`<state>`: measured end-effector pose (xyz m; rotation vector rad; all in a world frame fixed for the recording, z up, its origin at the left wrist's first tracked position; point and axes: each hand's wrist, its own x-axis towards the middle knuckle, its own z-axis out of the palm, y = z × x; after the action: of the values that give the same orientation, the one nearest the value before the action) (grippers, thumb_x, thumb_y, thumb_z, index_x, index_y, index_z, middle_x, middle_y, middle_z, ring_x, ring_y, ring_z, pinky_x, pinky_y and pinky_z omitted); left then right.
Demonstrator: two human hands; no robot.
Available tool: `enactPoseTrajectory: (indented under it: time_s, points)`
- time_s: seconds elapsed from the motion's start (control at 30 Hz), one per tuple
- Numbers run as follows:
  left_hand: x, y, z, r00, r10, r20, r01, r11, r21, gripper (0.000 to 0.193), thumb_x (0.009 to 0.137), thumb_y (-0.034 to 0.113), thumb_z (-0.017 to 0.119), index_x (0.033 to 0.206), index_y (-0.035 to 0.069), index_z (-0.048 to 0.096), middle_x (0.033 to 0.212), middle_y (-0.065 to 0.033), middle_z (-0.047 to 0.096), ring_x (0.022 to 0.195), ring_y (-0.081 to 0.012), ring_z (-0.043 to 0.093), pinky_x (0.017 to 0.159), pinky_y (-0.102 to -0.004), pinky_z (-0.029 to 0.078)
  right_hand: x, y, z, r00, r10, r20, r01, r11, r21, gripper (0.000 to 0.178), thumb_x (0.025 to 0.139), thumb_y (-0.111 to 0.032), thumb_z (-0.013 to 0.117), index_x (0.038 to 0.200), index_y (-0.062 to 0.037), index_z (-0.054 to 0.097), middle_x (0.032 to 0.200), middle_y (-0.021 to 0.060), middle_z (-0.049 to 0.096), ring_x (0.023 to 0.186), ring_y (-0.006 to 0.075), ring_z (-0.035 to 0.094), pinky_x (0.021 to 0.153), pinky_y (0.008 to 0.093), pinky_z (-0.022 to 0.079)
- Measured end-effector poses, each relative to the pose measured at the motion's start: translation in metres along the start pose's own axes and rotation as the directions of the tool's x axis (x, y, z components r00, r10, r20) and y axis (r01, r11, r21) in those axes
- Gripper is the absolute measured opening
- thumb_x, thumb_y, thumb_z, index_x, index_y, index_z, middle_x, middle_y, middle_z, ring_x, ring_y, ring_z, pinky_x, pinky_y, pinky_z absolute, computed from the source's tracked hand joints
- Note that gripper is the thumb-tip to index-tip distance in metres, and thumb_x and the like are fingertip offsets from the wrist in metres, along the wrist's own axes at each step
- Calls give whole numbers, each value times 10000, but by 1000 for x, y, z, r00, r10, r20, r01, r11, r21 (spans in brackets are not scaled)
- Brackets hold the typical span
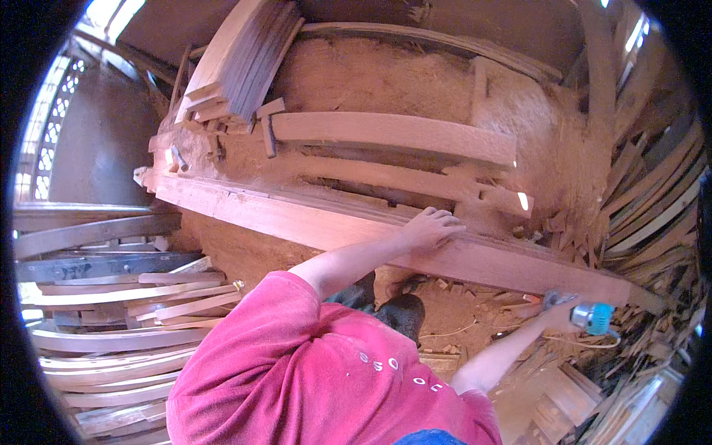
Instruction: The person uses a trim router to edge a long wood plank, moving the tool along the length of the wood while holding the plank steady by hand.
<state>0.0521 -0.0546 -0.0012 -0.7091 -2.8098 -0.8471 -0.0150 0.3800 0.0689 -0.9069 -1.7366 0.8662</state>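
A long, pale-reddish wooden beam [297, 224] runs across in front of me from the far left to the right. My left hand [432, 228] rests on its top edge near the middle, fingers laid over the wood and slightly apart. Lower right, my right hand [558, 314] is closed round a corded power tool [593, 319] with a teal housing. A grey metal part of this tool is close to the beam's near face; whether it touches cannot be made out. A pale cable trails from the tool.
Behind the beam lie thick timbers [393, 133] and a hammer-like wooden piece [269, 127]. Planks [241, 63] are stacked at the upper left. Curved wooden pieces [119, 341] pile up on the left. Scrap strips [660, 200] crowd the right side. Sawdust and offcuts cover the ground.
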Motion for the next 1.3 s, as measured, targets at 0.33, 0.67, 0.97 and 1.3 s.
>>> enactPoseTrajectory:
  time_s: [0.33,0.67,0.97,1.3]
  points:
    - [-245,-178,-235,806,-591,28,580,798,166,416,1004,495,546,1198,167,714,1134,-137,694,1097,-343,641,928,-485,528,-228,-89,-82,995,31,95,-16,987,-160,743,768,-353,912,1276,78,585,1190,233,717,1049,365,708,902,472,563]
    - [-517,-279,-334,745,-621,-243,667,700,255,495,1009,445,564,1348,87,619,1347,-171,607,1333,-357,500,1151,-503,323,-403,-158,-182,987,148,-62,-153,986,-70,789,759,-377,911,1269,119,569,1189,268,692,994,378,709,858,479,590]
    - [-543,-292,-333,826,-551,-117,564,809,169,403,1013,403,546,1229,87,673,1251,-123,670,1213,-323,585,1084,-498,373,-498,-166,-294,917,364,-160,-313,910,273,680,769,-237,886,1286,77,576,1174,206,698,915,301,722,749,417,620]
    - [-535,-300,-355,828,-553,88,534,827,177,426,1047,451,482,1248,137,687,1311,-122,660,1241,-330,586,1046,-504,426,-651,-172,-407,952,66,-300,-88,994,-61,693,795,-273,909,1264,114,576,1185,263,691,1020,358,695,888,497,561]
